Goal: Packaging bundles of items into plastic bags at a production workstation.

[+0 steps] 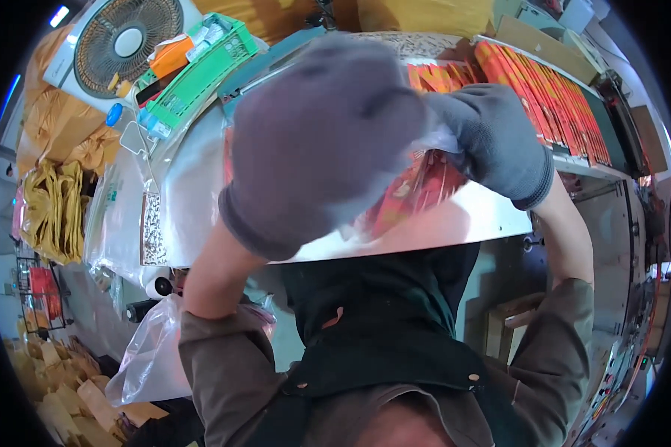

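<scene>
My left hand [324,141], in a grey glove, is raised close to the camera over the metal worktop and blurred by motion. Its fingers cannot be made out. My right hand [496,138], gloved in the same grey, has its fingers closed on the gathered top of a clear plastic bag [425,186]. Red and gold items show through the film. The lower part of the bag reaches toward the worktop's front edge, partly covered by my left hand.
Flat red and gold packets [537,97] stand in a row at the back right. Clear plastic sheets [190,164] lie on the left of the worktop [492,212]. A green basket [209,71] and a fan [127,45] are at the back left. Another plastic bag [156,350] hangs below the front edge.
</scene>
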{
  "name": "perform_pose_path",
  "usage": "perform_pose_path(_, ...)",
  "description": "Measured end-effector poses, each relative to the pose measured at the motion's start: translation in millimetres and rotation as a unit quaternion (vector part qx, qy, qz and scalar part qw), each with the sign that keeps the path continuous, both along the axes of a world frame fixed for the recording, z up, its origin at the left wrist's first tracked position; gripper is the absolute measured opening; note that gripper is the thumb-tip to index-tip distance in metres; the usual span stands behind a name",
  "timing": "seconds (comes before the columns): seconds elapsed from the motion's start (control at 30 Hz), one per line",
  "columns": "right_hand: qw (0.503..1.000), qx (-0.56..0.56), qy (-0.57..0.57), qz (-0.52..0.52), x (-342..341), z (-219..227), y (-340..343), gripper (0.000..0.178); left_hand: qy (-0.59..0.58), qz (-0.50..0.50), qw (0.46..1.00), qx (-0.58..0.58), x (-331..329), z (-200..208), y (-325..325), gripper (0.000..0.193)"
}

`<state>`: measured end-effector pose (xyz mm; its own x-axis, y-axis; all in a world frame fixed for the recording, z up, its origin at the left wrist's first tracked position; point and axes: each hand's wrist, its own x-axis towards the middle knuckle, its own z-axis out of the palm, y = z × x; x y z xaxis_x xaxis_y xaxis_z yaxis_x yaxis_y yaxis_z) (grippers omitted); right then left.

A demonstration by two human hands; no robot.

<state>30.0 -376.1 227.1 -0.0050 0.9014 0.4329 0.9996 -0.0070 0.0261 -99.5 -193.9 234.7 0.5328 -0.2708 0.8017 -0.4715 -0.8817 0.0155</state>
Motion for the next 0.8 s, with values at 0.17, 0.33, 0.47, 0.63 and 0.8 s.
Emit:
perform_pose_path(0.17,0.973,0.099,0.196,0.067,15.4,14.9,81.4,0.034,0.246,-0.138,0.758,-0.588,-18.8,-63.9,1.6,0.043)
perform_pose_path(0.33,0.916,0.143,0.363,-0.093,131.4,-96.8,194.5,0.058,0.373,-0.087,0.608,-0.695,20.8,-146.9,57.7,0.045)
perform_pose_path(0.47,0.915,0.191,0.288,-0.206,171.8,-126.1,250.8,0.101,0.387,-0.004,0.511,-0.768,51.5,-190.2,106.6,0.049)
perform_pose_path(0.63,0.900,0.179,0.385,-0.100,175.6,-81.6,280.3,0.078,0.315,-0.086,0.444,-0.834,86.5,-215.5,170.6,0.050)
perform_pose_path(0.8,0.939,0.137,0.283,-0.138,211.2,-169.2,281.3,0.039,0.308,-0.179,0.341,-0.870,89.6,-230.9,180.9,0.036)
